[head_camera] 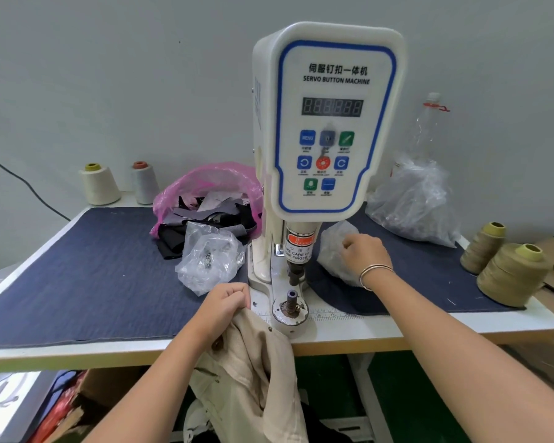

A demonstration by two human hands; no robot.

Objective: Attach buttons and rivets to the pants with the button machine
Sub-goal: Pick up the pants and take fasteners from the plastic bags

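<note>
The white servo button machine [330,123] stands mid-table, its lower die post [291,298] bare under the punch. Beige pants [253,356] hang over the table's front edge, a brown button showing on them. My left hand [226,303] grips the top edge of the pants just left of the machine's base. My right hand [363,254] reaches into a small clear plastic bag [331,251] to the right of the punch, its fingers curled inside the bag; what they hold is hidden.
A dark blue cloth [93,276] covers the table. A clear bag of metal parts [208,260] and a pink bag of fabric scraps [205,199] lie left of the machine. Thread cones [509,273] stand at right and back left; a large clear bag [413,199] sits behind.
</note>
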